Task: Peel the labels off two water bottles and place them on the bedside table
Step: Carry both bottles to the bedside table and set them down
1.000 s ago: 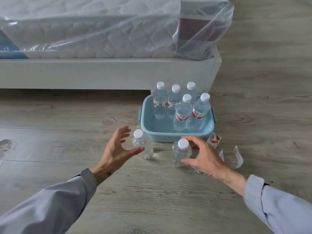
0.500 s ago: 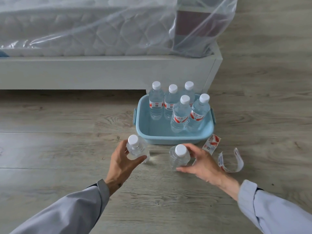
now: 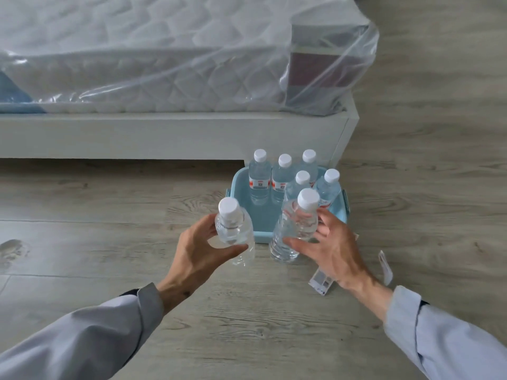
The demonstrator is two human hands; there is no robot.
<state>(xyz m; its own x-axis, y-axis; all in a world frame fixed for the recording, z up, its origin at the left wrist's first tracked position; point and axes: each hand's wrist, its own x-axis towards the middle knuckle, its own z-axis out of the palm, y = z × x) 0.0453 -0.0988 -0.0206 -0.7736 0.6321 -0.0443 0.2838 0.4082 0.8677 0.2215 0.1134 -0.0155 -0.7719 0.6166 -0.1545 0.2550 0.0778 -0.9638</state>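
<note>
**Both bare bottles now lifted**

A second ago we were only reaching; now our left hand (image 3: 203, 250) pinches one peeled bottle (image 3: 234, 233), our right hand (image 3: 329, 248) the other bottle (image 3: 295, 231). Labels (image 3: 321, 282) lie beneath our right fingers. The bedside table is unseen.

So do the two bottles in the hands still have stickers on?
No. Both held bottles look bare and clear; peeled labels lie on the floor.

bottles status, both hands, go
Left hand shut on left bare bottle. Right hand shut on right bare bottle. Peeled labels on floor. Nothing blocking; bedside table not in view.
</note>
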